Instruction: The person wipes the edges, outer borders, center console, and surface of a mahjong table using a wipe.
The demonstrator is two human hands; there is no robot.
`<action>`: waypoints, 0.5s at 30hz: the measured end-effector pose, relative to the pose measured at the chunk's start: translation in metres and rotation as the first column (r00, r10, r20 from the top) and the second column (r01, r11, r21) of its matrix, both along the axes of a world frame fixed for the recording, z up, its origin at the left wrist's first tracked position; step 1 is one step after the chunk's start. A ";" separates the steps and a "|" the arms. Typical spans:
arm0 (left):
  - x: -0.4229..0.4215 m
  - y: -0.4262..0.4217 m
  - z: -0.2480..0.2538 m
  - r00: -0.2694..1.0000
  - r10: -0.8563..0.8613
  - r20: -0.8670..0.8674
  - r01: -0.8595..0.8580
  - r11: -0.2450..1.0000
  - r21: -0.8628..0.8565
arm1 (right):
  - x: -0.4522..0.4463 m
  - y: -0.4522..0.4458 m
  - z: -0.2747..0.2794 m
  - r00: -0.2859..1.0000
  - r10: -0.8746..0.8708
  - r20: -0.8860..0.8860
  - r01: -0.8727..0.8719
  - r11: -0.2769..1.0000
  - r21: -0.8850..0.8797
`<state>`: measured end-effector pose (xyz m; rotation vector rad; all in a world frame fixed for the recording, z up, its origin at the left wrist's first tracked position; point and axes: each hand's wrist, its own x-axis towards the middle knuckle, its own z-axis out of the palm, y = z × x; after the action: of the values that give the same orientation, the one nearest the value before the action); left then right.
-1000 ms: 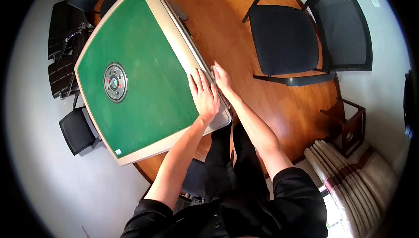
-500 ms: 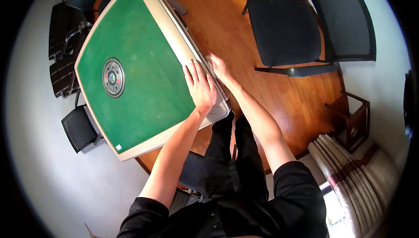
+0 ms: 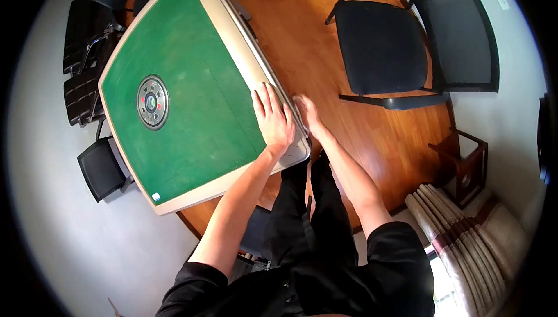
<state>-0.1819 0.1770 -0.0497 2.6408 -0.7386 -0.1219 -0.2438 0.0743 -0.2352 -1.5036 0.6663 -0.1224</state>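
Desk (image 3: pixel 197 160): one, green top with cream border (image 3: pixel 237 44), standing at the left on the wood floor (image 3: pixel 290 32).

Left hand (image 3: pixel 274 120): laid flat on the border by the near-right corner, fingers extended and slightly parted; position on the desk much as in the earlier frames.

Right hand (image 3: pixel 309 113): just outside the right edge; shifted toward the near-right corner since half a second ago. Fingertips meet the desk's side in this view; contact or pinch cannot be told.

Round panel (image 3: pixel 153 102): one, grey, set in the green top, well apart from both hands.

Label (image 3: pixel 156 196): one, white, at the near-left corner.

Mesh-backed chair (image 3: pixel 381 47): black, beyond the right edge, well apart.

Small chair (image 3: pixel 102 169): black, off the left edge.

Curtain (image 3: pixel 459 235): beige, dark band, lower right.

Obstructions: left hand covers some border; legs (image 3: pixel 290 201) stand by the near edge.
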 end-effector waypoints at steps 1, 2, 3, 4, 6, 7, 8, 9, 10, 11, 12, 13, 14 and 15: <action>0.001 0.000 0.001 1.000 -0.006 -0.001 0.006 1.000 -0.004 | 0.037 -0.004 -0.016 0.999 -0.012 0.042 0.012 1.000 -0.004; 0.002 0.001 -0.004 1.000 -0.005 0.007 0.005 1.000 0.004 | 0.074 -0.015 0.006 0.998 -0.007 0.062 0.008 1.000 -0.019; 0.002 0.002 -0.004 1.000 -0.014 0.019 0.014 1.000 0.013 | 0.109 -0.022 0.032 0.997 0.000 0.080 0.002 1.000 -0.030; 0.002 0.001 -0.002 1.000 -0.008 0.003 0.008 1.000 0.020 | 0.145 -0.021 0.029 0.993 -0.046 0.104 0.051 0.998 -0.040; 0.002 0.000 -0.003 1.000 0.001 -0.006 0.000 1.000 0.019 | 0.202 -0.032 0.028 0.994 -0.048 0.095 0.057 0.994 -0.095; 0.003 -0.001 -0.003 1.000 0.002 -0.003 -0.001 1.000 0.026 | 0.215 -0.038 0.037 0.998 -0.005 0.056 0.012 0.990 -0.137; 0.003 0.000 -0.004 1.000 -0.001 -0.002 0.002 0.999 0.040 | 0.211 -0.048 0.078 0.996 0.085 -0.031 -0.086 0.995 -0.056; 0.003 0.000 -0.003 1.000 -0.009 -0.004 0.009 0.999 0.053 | 0.208 -0.045 0.074 0.996 0.079 -0.031 -0.081 0.996 -0.048; 0.003 0.000 -0.002 1.000 -0.009 -0.007 0.010 0.999 0.049 | 0.203 -0.043 0.070 0.995 0.093 0.029 -0.093 0.995 -0.027; 0.002 0.000 -0.001 1.000 -0.018 -0.011 0.018 0.999 0.048 | 0.196 -0.044 0.067 0.991 0.105 0.087 -0.104 0.994 -0.013; 0.003 0.000 -0.003 1.000 -0.021 0.015 0.020 0.998 0.067 | 0.182 -0.040 0.058 0.995 0.065 0.072 -0.055 0.989 -0.139; 0.003 0.001 -0.006 0.999 -0.025 0.041 0.021 0.996 0.087 | 0.166 -0.036 0.053 0.995 0.071 0.064 -0.062 0.989 -0.138; 0.003 0.001 -0.007 0.999 -0.027 0.047 0.024 0.997 0.078 | 0.148 -0.031 0.041 0.994 0.078 0.071 -0.069 0.990 -0.121; 0.002 0.001 -0.006 0.999 -0.027 0.036 0.025 0.998 0.051 | 0.128 -0.026 0.032 0.993 0.085 0.080 -0.077 0.992 -0.104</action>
<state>-0.1795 0.1781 -0.0554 2.6884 -0.7920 -0.1003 -0.1155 0.0480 -0.2035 -1.6115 0.5374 -0.1584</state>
